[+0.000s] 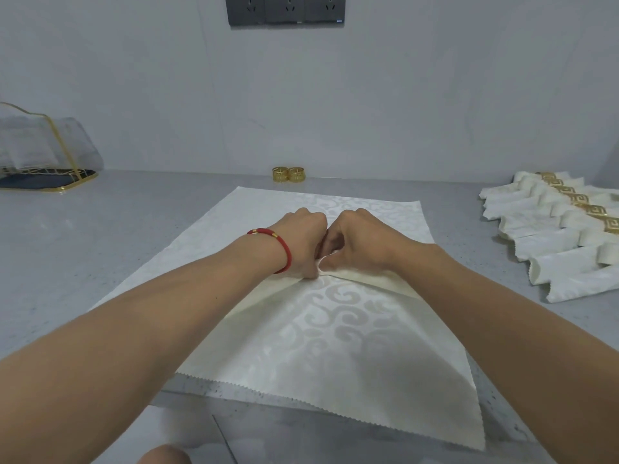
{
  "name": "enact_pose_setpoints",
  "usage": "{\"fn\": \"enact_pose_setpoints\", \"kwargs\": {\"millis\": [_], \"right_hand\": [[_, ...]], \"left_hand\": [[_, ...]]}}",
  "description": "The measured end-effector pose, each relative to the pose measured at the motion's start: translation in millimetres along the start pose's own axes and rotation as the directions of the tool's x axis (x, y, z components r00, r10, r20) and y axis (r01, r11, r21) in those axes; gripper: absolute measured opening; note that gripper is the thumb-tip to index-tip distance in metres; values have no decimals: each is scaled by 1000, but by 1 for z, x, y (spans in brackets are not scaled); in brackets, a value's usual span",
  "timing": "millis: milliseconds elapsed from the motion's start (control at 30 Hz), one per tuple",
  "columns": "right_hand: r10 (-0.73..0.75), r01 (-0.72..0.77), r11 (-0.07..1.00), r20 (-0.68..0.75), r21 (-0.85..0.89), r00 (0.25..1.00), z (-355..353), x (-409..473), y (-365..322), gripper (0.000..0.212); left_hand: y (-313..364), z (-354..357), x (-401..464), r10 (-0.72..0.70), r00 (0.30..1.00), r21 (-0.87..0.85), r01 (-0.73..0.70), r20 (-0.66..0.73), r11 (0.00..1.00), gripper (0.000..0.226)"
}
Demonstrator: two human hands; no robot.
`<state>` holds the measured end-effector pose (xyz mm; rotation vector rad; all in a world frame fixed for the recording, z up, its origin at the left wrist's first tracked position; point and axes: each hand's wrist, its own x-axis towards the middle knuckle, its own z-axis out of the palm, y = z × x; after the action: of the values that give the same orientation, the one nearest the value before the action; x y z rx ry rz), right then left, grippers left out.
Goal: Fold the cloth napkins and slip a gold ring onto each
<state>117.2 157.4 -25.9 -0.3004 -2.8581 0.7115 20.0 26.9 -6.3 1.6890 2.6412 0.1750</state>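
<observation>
the cream damask cloth napkin with pinked edges [335, 329] lies spread on the grey speckled table [100, 246], its near edge toward the person at 6 o'clock and its far edge at 12. both hands meet over its middle. the left hand [301, 239], with a red cord bracelet [281, 249] at the wrist, has its fingers curled down onto the cloth and looks to be pinching a raised fold; the right hand [355, 242] is curled the same way, thumb and fingers nipping the little peak of fabric that stands up between them. from that pinch two creases run out along the 9-to-3 line, one under each wrist, so the fold's long axis lies crosswise to the arms.

the two loose gold filigree rings [288, 174] sit side by side at 12 o'clock, just past the napkin's far edge and straight ahead of both hands, about equally near to either. at 2 o'clock lies a row of finished white rolled napkins with gold bands [549, 229]. at 10 o'clock stands a gold wire rack on a dark tray [50, 162].

judging by this, pleating has only begun, and the next gather would go along that crosswise crease.
</observation>
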Motion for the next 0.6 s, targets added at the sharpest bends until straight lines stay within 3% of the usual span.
{"fn": "enact_pose_setpoints", "kwargs": {"millis": [167, 367, 500, 600], "right_hand": [[28, -28, 1000, 22, -11, 999, -5, 6, 2, 11], [-108, 107, 994, -32, -36, 994, -10, 37, -9, 5], [-66, 61, 998, -183, -35, 981, 0, 88, -8, 21], [39, -50, 998, -265, -33, 963, 10, 132, 5, 22]], "left_hand": [[-1, 5, 1, -10, 1000, -79, 9, -12, 997, 41], [-39, 4, 10, -104, 981, -92, 90, -162, 992, 43], [-96, -4, 23, -279, 901, -24, 288, -332, 957, 37], [-130, 8, 29, -375, 838, -67, 381, -397, 922, 23]]}}
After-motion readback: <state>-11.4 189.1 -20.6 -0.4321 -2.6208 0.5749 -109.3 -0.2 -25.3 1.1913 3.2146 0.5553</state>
